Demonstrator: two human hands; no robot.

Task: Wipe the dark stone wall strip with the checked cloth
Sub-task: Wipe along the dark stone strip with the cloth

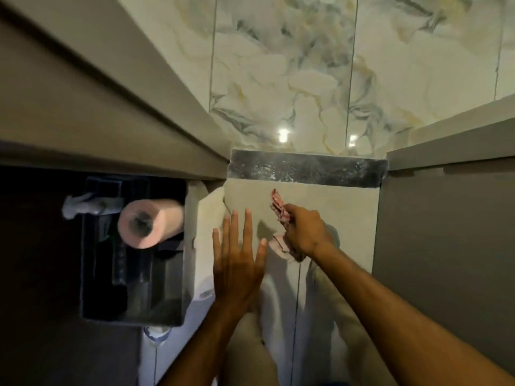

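Observation:
The dark stone wall strip [306,169] runs across the middle of the head view, smeared with pale dust, between grey cabinet sides. My right hand [305,232] is shut on the red-and-white checked cloth [278,204], bunched in the fist, well below the strip and not touching it. My left hand [237,260] is open with fingers spread, lying flat over the pale tile [334,207] under the strip.
Marbled wall tiles [292,79] rise above the strip. A grey cabinet [446,218] stands at the right. At the left an open dark compartment [133,274] holds a pink paper roll [147,222] under a sloping grey ledge [83,107].

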